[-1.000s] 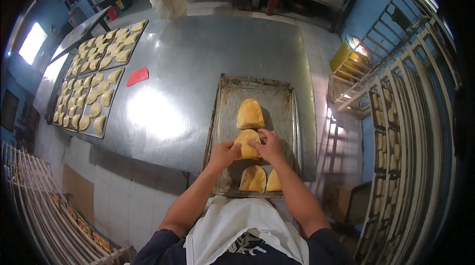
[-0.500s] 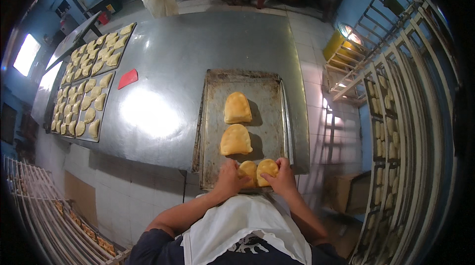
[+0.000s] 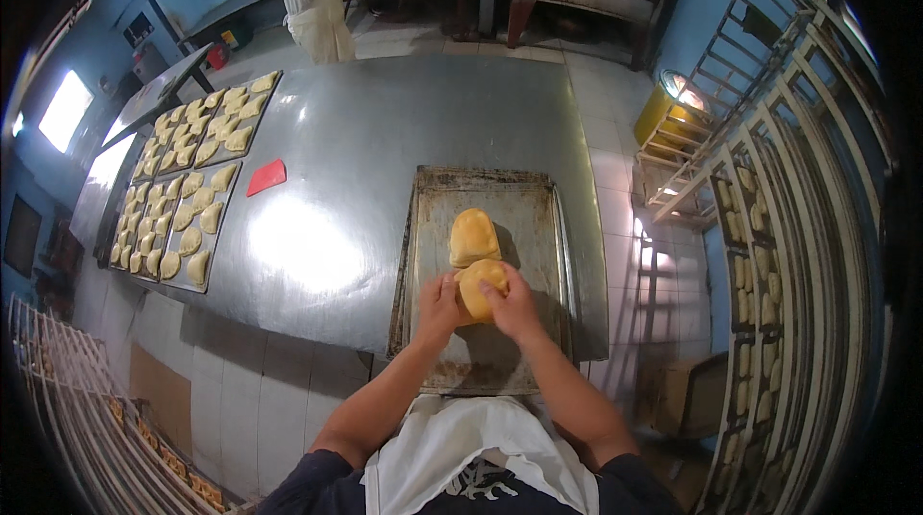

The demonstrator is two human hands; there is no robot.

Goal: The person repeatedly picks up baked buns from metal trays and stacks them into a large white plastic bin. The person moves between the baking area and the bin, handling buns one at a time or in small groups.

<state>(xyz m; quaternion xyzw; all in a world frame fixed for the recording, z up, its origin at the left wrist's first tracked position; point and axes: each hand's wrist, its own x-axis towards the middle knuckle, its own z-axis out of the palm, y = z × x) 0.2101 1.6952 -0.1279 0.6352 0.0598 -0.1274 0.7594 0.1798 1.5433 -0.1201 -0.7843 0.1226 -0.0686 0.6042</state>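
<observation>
On a worn metal baking tray (image 3: 490, 376) in front of me sits a golden bread stack (image 3: 475, 236), rounded on its far side. Just nearer, golden bread pieces (image 3: 481, 294) are gripped between my two hands. My left hand (image 3: 439, 305) presses their left side with its fingers curled. My right hand (image 3: 514, 305) wraps round the right side, its thumb on top of the bread. How many pieces are in this nearer pile, I cannot tell, since my fingers cover part of it.
The tray lies on a steel table (image 3: 385, 130). A red scraper (image 3: 266, 177) and trays of pale dough pieces (image 3: 197, 241) are at left. Bread-filled racks (image 3: 755, 294) stand at right, a yellow drum (image 3: 670, 116) behind. Another person (image 3: 315, 0) stands beyond the table.
My hands have moved away from me, from the tray's near edge to the nearer stack. The two bread pieces they held side by side have left that edge.
</observation>
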